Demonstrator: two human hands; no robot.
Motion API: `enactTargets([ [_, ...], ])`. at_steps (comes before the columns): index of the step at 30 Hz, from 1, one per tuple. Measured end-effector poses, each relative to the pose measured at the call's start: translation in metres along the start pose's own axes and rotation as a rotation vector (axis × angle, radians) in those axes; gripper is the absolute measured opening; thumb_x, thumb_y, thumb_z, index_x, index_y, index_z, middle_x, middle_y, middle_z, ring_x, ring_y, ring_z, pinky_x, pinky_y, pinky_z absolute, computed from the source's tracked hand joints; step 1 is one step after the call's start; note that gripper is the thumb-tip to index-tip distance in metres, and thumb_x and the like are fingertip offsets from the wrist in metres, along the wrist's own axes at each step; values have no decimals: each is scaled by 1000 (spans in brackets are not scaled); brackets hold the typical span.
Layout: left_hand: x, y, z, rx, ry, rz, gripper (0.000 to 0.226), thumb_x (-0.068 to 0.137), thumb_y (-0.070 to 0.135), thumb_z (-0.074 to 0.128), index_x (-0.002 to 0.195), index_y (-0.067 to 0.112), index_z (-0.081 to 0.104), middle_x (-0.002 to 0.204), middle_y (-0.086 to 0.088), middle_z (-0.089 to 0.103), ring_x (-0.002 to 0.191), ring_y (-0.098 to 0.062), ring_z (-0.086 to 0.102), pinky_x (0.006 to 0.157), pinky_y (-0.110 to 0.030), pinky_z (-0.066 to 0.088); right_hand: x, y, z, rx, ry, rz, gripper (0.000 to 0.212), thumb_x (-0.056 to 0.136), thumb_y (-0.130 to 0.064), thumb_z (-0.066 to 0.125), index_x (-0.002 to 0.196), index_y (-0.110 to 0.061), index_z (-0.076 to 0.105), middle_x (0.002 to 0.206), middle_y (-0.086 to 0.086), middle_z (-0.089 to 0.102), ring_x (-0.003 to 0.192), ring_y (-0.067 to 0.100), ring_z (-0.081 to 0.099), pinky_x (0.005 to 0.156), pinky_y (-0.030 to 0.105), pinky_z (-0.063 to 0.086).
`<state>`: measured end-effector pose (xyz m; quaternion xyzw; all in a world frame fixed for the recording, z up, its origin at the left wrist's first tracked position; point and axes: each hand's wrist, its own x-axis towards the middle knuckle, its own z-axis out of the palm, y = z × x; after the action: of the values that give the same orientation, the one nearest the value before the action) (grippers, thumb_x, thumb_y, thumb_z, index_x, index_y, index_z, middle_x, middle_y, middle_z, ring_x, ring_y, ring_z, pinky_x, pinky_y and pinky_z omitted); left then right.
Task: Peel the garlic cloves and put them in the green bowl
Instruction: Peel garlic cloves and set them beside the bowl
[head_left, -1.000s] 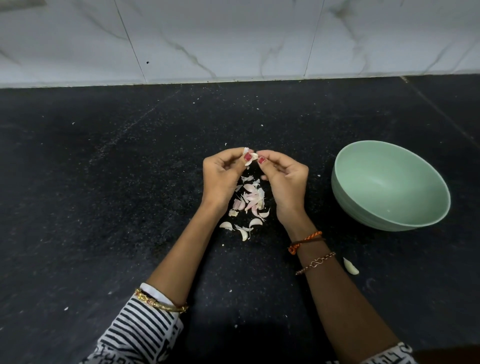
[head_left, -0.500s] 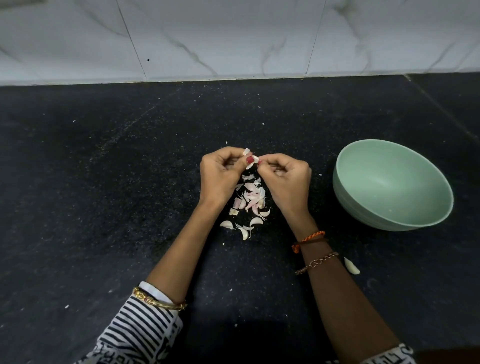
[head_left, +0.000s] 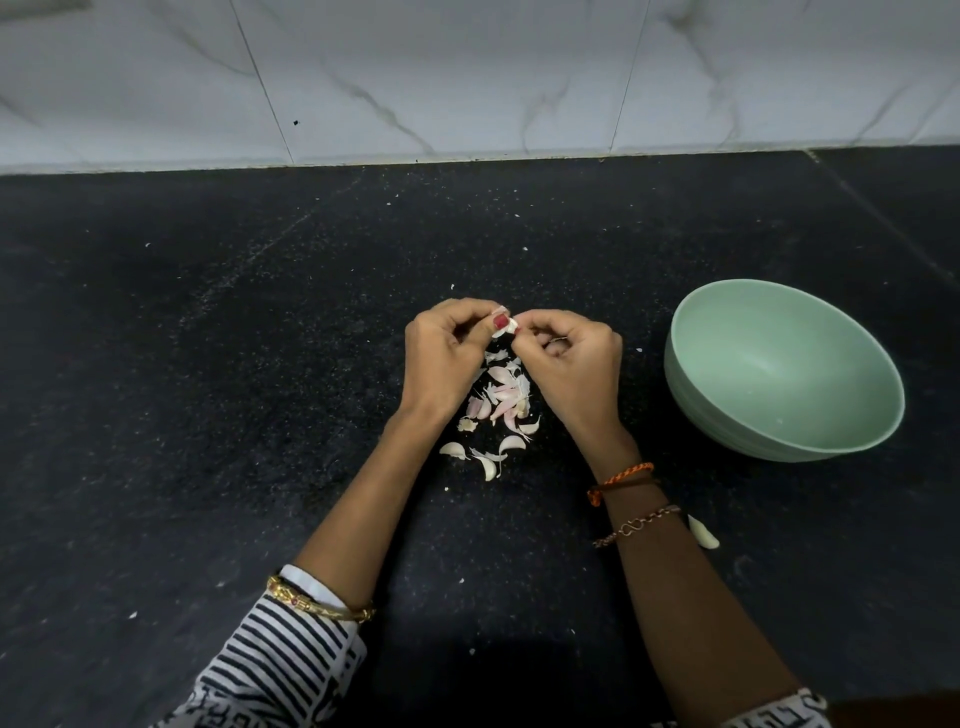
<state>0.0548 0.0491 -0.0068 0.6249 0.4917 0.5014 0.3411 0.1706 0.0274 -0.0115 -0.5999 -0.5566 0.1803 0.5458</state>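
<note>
Two hands meet at the middle of the frame over a dark speckled surface (head_left: 218, 395), and between them sits one small garlic clove (head_left: 511, 326), pinched from both sides. The left hand (head_left: 445, 358) has its fingers curled in with the thumb pressed on the clove; the right hand (head_left: 574, 364) curls the same way, its fingertips nipping at the clove's end. Just below the hands lies a loose heap of papery peels and cloves (head_left: 501, 405), pinkish and white, and I cannot tell from here which pieces are skin and which are still whole. One pale clove (head_left: 702, 531) lies apart at the lower right, beside the right forearm. The green bowl (head_left: 779, 447) stands to the right, well clear of the hands, and nothing shows inside it. By the look of it the peeling of this clove is under way and the task is at an early stage. Next, I judge, the skin must come fully away, then the right hand should carry the bare clove across to the bowl.
</note>
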Motion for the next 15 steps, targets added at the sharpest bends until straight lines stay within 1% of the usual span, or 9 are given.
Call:
enactTargets([
  [2,0,0,0,72,8,35,8,84,8,64,88,8,71,87,-5,68,82,-17,62,73,-23,50,-1,2,2,-96,19,-72,9,72,-13,64,73,-11,73,62,-1,65,49,1,48,54,22,44],
  [3,0,0,1,92,8,45,8,84,8,63,87,7,71,86,-5,67,81,-20,62,73,-26,50,-1,3,2,-140,24,-112,10,71,-14,63,71,-10,72,60,0,64,52,3,49,55,23,44],
  [5,-1,2,1,105,7,42,8,85,8,62,86,5,70,83,-4,67,80,-24,63,73,-31,50,-2,3,4,-228,43,-208,13,71,-18,59,68,-9,69,56,-1,60,54,9,49,57,20,39],
  [7,-2,3,2,104,12,31,8,86,8,62,85,6,70,78,1,66,76,-25,62,70,-32,50,-2,5,6,-294,61,-288,20,73,-21,51,67,-8,66,55,-1,58,53,13,50,58,17,35],
  [9,-2,3,2,112,20,31,8,86,8,62,84,5,69,74,8,64,72,-22,62,67,-29,50,-2,8,7,-338,56,-334,23,74,-21,47,67,-8,64,55,1,58,53,16,52,56,17,34],
  [11,-3,3,3,122,18,28,9,86,8,62,85,3,69,73,13,62,69,-14,60,65,-23,48,-2,10,8,-383,48,-354,23,75,-21,45,66,-8,62,55,1,58,52,16,50,55,18,33],
  [13,-3,3,4,123,11,23,10,86,9,62,84,2,69,72,13,61,69,-11,59,64,-20,47,-2,11,9,-441,56,-367,24,75,-20,44,65,-8,61,53,1,57,51,16,49,55,16,30],
  [15,-3,4,3,117,3,23,11,86,9,62,84,2,69,72,12,62,67,-11,59,62,-19,47,-1,11,10,-473,71,-376,25,75,-18,43,65,-6,63,52,2,57,49,17,50,55,16,30],
])
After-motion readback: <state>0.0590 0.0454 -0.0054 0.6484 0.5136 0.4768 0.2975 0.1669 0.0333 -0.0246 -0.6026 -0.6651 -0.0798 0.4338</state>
